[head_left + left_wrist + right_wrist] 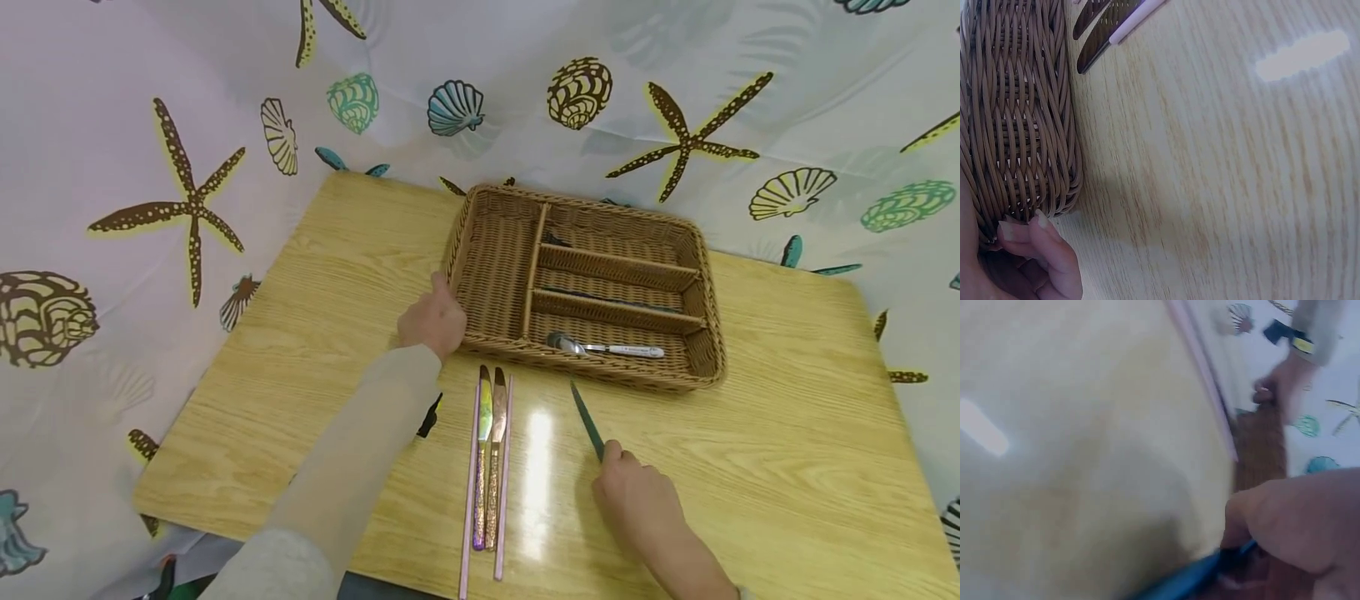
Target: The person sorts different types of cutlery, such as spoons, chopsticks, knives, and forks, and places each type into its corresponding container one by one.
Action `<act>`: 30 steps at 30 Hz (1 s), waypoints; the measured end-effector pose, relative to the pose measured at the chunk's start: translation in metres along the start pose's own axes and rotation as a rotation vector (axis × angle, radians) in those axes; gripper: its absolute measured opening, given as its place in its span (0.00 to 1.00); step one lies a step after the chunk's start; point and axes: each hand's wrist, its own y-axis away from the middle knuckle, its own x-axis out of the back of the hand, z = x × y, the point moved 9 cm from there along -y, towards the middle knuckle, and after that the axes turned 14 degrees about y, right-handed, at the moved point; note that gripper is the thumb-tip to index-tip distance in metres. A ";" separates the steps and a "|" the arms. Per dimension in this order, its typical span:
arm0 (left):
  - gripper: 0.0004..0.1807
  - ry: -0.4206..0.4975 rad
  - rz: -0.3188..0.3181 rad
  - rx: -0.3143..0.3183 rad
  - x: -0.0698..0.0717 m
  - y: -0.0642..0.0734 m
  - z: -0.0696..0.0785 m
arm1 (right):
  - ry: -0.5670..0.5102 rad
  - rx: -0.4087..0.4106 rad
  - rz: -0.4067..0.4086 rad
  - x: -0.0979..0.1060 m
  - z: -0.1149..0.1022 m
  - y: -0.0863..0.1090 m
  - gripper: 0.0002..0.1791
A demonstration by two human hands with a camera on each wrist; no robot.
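A wicker cutlery tray [528,267] with several compartments sits toward the back of the table. My left hand [432,319] grips its rim at the front left corner; in the left wrist view, the curled fingers [1054,250] meet the wicker. My right hand [639,496] holds a dark, bluish-green knife [587,419], tip toward the tray and apart from it. In the tray's front compartment lies a spoon [622,350] with a pale handle. A long dark-blue utensil [600,297] shows partly in the middle compartment; a dark piece [557,240] in the back one is mostly hidden.
Two shiny metallic knives [492,467] lie side by side in front of the tray, between two pink chopsticks [504,492]. Wood-grain table [795,433] extends to both sides. A curtain [510,50] printed with shells and starfish hangs behind it.
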 end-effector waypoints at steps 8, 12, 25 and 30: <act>0.28 0.007 -0.019 0.003 -0.001 -0.001 -0.002 | -0.291 0.050 0.062 0.044 0.032 -0.026 0.01; 0.27 -0.001 -0.002 -0.005 0.000 0.000 0.000 | -0.333 0.060 0.140 0.068 0.050 -0.045 0.03; 0.28 -0.026 0.024 0.003 0.004 0.000 -0.001 | -0.066 -0.002 0.324 0.098 0.099 -0.123 0.13; 0.27 -0.023 0.023 -0.002 0.001 0.000 0.000 | 0.033 0.085 0.336 0.097 0.109 -0.150 0.15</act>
